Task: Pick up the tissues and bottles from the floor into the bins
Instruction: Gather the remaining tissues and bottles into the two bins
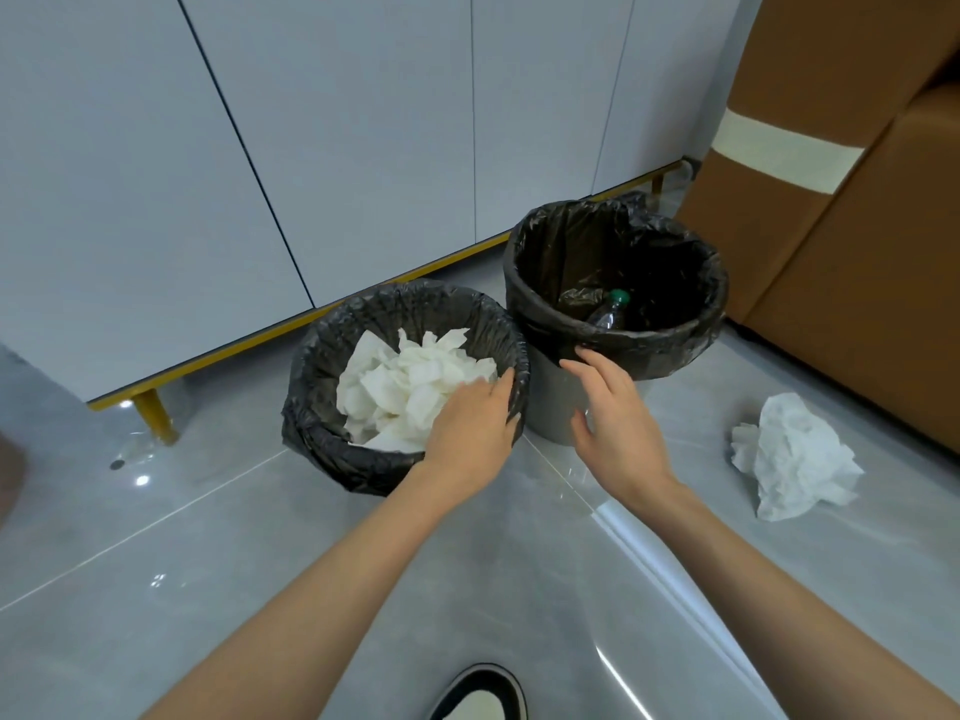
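Two bins lined with black bags stand on the grey floor. The left bin (322, 366) holds a heap of crumpled white tissues (405, 387). The right bin (550, 407) holds a clear bottle with a green cap (610, 309). My left hand (472, 433) rests over the near right rim of the left bin, fingers down by the tissues, with nothing seen in it. My right hand (608, 407) hovers open in front of the right bin, fingers spread, holding nothing. A crumpled white tissue (795, 454) lies on the floor to the right. A clear bottle (137, 449) lies by the cabinet leg at left.
White cabinet doors (260, 148) on gold legs (156, 415) run behind the bins. A brown cardboard box with tape (857, 226) stands at the right, close to the right bin. My shoe (478, 693) shows at the bottom edge.
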